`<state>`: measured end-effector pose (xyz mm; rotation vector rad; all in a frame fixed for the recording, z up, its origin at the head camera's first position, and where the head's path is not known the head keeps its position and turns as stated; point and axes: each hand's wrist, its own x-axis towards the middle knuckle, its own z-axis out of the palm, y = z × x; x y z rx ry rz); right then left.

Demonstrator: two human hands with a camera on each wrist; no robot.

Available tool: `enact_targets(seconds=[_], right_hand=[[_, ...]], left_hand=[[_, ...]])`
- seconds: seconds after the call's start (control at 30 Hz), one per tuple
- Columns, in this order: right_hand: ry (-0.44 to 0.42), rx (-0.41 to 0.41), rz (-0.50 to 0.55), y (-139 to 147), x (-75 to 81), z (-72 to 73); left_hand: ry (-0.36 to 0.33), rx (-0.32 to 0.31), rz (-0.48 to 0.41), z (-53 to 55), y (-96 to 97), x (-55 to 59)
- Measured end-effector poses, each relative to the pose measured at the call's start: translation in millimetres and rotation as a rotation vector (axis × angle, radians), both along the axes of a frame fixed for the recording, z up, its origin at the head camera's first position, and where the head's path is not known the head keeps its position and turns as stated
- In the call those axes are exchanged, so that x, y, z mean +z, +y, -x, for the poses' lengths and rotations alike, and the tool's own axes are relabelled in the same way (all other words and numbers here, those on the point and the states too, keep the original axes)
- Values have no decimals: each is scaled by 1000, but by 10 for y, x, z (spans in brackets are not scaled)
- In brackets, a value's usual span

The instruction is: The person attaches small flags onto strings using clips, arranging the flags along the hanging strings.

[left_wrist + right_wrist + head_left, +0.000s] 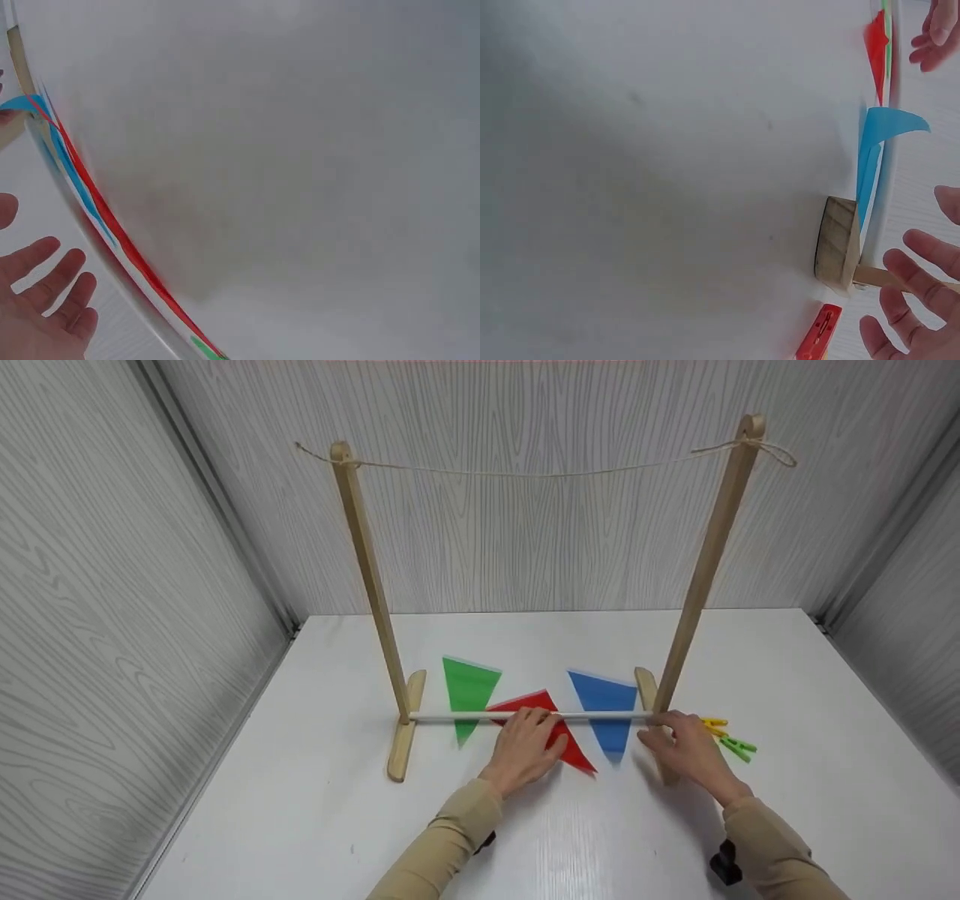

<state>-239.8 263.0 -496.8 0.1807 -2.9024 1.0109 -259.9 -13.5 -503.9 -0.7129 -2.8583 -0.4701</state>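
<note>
My left hand (525,748) hovers over the red triangular flag (577,754), fingertips right at the white rod (532,715) of a wooden stand. Its fingers are spread and relaxed in the left wrist view. Beside the foot of the right wooden post (709,555) is my right hand (688,751), fingers loosely bent and nothing held in the right wrist view. The blue triangular flag (606,694) lies between the hands, passing under the rod. Farther left lies the green triangular flag (471,686). My left hand hides part of the red flag.
A string (540,475) spans the tops of the left post (367,562) and the right one. Yellow (714,723) and green (738,748) clothespins lie right of my right hand; a red clothespin (819,332) shows in the right wrist view. Panelled walls (570,547) enclose the white table (315,825).
</note>
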Motion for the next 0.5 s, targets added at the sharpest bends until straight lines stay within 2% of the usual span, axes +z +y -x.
enact_targets(seconds=[0.13, 0.33, 0.5], right_hand=[[10, 18, -7, -32, -38, 8], [-8, 27, -4, -60, -53, 16], [46, 43, 0, -57, -88, 22]], left_hand=[[-20, -68, 34, 27, 154, 3], [-72, -128, 104, 33, 329, -5], [-95, -170, 178, 11, 413, -19]])
